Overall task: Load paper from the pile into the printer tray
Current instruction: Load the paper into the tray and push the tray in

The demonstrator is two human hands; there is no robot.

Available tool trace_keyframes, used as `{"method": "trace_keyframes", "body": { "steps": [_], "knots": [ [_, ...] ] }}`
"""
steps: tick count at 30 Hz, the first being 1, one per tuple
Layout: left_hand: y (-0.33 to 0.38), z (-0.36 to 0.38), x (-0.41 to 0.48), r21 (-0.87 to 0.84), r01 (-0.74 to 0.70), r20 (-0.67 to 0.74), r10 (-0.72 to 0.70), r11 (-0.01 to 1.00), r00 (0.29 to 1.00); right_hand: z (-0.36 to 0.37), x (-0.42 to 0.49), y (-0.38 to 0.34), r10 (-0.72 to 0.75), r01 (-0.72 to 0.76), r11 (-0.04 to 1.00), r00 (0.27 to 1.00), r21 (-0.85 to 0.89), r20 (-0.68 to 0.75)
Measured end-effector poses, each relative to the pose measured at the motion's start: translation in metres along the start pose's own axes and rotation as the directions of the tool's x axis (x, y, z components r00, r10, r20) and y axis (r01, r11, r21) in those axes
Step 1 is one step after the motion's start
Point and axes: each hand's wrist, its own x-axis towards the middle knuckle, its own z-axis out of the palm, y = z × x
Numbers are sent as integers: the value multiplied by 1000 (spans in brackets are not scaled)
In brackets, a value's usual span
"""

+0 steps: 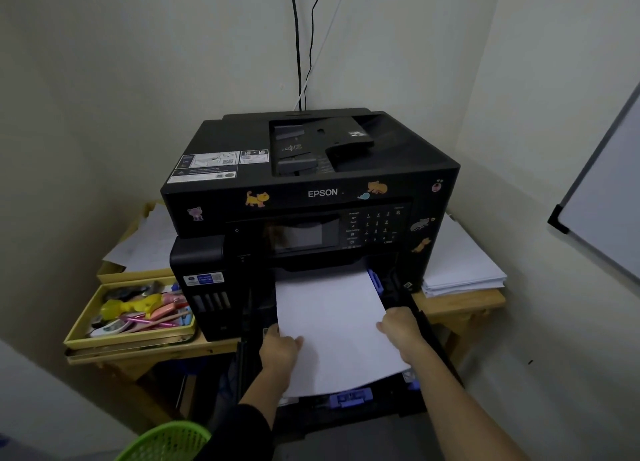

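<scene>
A black Epson printer (311,183) with cat stickers stands on a wooden table. Its paper tray (349,396) is pulled out toward me, with blue guides showing at the front and right. A white stack of paper (336,322) lies over the tray, its far end inside the printer slot. My left hand (278,351) grips the stack's left edge. My right hand (400,329) holds the right edge, thumb on top. The paper pile (460,263) rests on the table to the right of the printer.
A yellow tray (131,337) of pens and small stationery sits left of the printer, with loose sheets (145,242) behind it. A green basket (169,441) is at the bottom left. A whiteboard (602,211) leans on the right wall. Cables (298,45) run up the wall.
</scene>
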Motion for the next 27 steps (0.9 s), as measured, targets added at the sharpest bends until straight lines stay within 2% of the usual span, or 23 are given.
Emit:
{"method": "trace_keyframes", "body": {
  "steps": [4,7,9,12,13,15,18,19,21,24,25,27],
  "knots": [
    [-2,1,5,124,-26,-21,29,992,999,3,1,6,-58,58,996,998,-66,-1],
    [3,0,2,350,-34,-42,52,936,998,7,2,8,-129,103,966,987,-237,-94],
    [7,0,-6,508,-46,-39,76,860,996,10,-5,6,-175,117,913,978,-391,-114],
    [10,4,-19,722,-102,-17,165,684,986,13,-15,4,-252,140,781,962,-609,-101],
    [11,5,-24,757,-122,-7,195,642,981,13,-15,6,-278,157,740,957,-654,-86],
    [7,8,-32,793,-176,12,274,583,962,10,-15,11,-320,252,727,948,-639,10],
    [2,6,-42,816,-228,23,364,531,931,0,-20,17,-306,402,807,911,-433,275],
    [0,4,-44,810,-268,75,360,522,930,-4,-23,19,-292,421,814,892,-400,345],
    [-6,0,-47,752,-412,283,313,515,907,-9,-28,25,-241,459,770,853,-444,463],
    [-19,-6,-55,611,-559,555,201,561,807,-14,-41,35,-104,497,644,810,-582,578],
    [-25,-8,-58,604,-582,597,175,544,783,-14,-45,39,-69,504,601,806,-621,587],
    [-38,-6,-61,651,-656,644,180,383,744,-12,-53,50,-54,528,492,812,-692,581]
  ]
}}
